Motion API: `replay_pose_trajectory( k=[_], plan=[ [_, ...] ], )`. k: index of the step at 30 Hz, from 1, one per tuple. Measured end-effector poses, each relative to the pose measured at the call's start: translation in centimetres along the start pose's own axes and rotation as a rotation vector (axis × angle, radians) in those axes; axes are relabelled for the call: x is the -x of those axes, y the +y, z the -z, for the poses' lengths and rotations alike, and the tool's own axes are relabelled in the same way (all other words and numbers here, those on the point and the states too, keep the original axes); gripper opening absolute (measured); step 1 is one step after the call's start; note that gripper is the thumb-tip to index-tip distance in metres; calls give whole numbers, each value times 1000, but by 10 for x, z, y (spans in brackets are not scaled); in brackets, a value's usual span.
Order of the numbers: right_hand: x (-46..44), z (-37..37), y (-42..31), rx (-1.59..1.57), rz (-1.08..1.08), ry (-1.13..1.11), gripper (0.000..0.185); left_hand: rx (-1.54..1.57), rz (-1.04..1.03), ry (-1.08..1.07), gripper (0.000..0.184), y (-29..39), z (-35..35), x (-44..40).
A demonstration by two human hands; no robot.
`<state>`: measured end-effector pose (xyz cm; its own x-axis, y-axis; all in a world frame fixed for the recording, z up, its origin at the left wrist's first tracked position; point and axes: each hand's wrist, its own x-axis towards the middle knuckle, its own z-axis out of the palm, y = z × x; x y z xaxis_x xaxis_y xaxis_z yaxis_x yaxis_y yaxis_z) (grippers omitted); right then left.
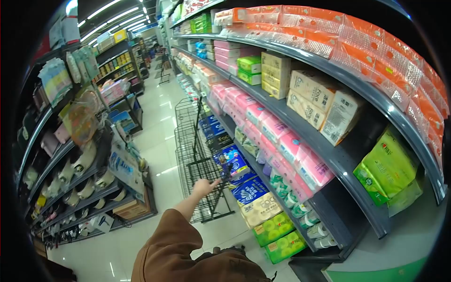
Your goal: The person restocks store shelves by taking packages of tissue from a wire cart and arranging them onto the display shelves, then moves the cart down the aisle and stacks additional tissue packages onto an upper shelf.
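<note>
My left hand (205, 187), at the end of a brown sleeve, reaches forward at the middle of the view. At least one finger is stretched out to the right, and I see nothing held in it. Just behind it stands a black wire rack (188, 141); whether the hand touches it I cannot tell. A small dark item (225, 168) is near the fingertips, too unclear to name. Blue tissue packs (251, 189) lie low beside the rack. My right hand is out of sight.
On the right, long grey shelves hold pink tissue packs (277, 136), boxed tissues (310, 96), a green tissue pack (387, 167) and orange-and-clear packs (357, 35). Shelves of pots (84, 157) line the left. A tiled aisle (157, 113) runs ahead between them.
</note>
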<state>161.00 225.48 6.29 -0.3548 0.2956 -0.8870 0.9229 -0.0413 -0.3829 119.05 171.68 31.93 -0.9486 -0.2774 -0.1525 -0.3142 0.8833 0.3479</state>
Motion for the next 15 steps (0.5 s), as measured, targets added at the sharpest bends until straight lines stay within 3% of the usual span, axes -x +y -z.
replay_pose_trajectory(
  k=[9,12,13,15],
  plan=[
    [-26,30,26,45,54,59,20,116,-95,-201,85,65,-31,145],
    [-31,22,-45,-40,372,48,26,165,-165,-213,78,70,-59,183],
    [-57,15,-85,-59,402,-103,31,150,-139,-323,77,81,-47,199],
    [-39,-18,-171,-39,825,-135,26,114,-183,-325,75,83,-58,219]
  ],
)
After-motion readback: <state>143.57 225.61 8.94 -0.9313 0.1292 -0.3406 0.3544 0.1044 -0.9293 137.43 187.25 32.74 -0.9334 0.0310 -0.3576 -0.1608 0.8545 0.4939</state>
